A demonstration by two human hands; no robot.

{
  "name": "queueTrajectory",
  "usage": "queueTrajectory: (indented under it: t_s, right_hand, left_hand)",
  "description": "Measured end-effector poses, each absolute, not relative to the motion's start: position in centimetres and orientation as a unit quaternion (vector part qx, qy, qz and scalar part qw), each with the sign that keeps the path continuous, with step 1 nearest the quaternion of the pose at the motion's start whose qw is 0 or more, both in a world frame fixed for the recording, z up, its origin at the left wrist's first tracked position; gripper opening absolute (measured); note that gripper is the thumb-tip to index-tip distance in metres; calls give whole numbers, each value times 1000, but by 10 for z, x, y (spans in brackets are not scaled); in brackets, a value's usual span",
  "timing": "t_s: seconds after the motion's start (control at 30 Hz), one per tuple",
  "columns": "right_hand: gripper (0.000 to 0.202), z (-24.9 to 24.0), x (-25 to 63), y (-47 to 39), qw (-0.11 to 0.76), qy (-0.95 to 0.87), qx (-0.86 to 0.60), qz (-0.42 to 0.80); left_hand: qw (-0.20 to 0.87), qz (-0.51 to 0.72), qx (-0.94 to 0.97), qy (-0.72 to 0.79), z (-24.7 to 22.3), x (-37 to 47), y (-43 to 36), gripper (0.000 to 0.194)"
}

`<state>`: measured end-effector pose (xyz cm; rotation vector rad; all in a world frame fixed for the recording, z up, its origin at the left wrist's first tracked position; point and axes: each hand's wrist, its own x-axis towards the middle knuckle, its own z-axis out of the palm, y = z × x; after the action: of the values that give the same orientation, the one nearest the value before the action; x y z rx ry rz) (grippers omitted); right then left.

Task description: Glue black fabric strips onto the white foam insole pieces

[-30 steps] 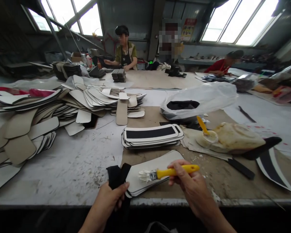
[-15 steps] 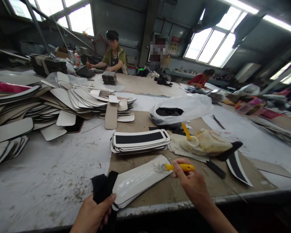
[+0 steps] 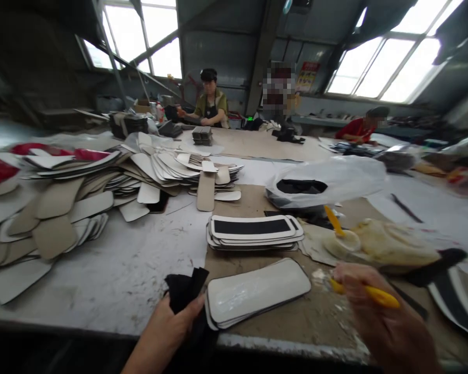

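My left hand [image 3: 171, 324] is closed on black cloth strips [image 3: 185, 291] at the table's front edge, its thumb close to a small stack of white curved pieces [image 3: 257, 291]. Wet glue shines on the top piece. To the right of that stack, my right hand [image 3: 374, 301], blurred, grips a yellow-handled brush [image 3: 382, 296] with its bristles to the left. Behind the small stack is another stack of white pieces [image 3: 253, 226], the top one bearing a black strip. A glue container [image 3: 345, 242] with a yellow tool [image 3: 334, 221] in it stands beyond my right hand.
Loose beige and white pieces [image 3: 58, 236] are heaped at the left. A clear plastic bag [image 3: 347, 176] lies behind the stacks. A white piece with a black strip [image 3: 458, 298] is at the right. Two people [image 3: 211, 104] [image 3: 361, 130] work across the table.
The brush has come off the top white piece and moved right with my right hand. The view has turned left, showing more of the left heap. My left hand still holds the black strips.
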<state>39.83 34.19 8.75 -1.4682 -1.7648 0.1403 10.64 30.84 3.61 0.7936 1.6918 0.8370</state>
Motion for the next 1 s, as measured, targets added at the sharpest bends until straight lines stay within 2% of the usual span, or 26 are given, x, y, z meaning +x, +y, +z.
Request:
queueTrajectory:
  t_s: [0.13, 0.27, 0.37, 0.53, 0.73, 0.87, 1.0]
  right_hand:
    - [28, 89, 350, 343, 382, -671, -571, 280]
    - [22, 86, 296, 345, 300, -653, -486, 497]
    - [23, 81, 275, 344, 271, -615, -444, 593]
    - [30, 70, 278, 337, 285, -654, -414, 565]
    - [38, 66, 289, 334, 281, -723, -463, 429]
    - [36, 67, 304, 342, 335, -689, -515, 385]
    - [34, 65, 334, 350, 366, -592, -595, 402]
  left_hand:
    - [611, 357, 345, 617, 56, 105, 293, 39]
    - [674, 314, 366, 559, 62, 110, 282, 41]
    - [699, 299, 398, 514, 63, 113, 280, 41]
    - [717, 316, 386, 487, 59, 116, 280, 40]
    - [731, 336, 344, 485, 46, 120, 280, 42]
    - [732, 315, 317, 514, 44, 114, 277, 41]
    - [706, 339, 277, 557, 37, 101, 267, 39]
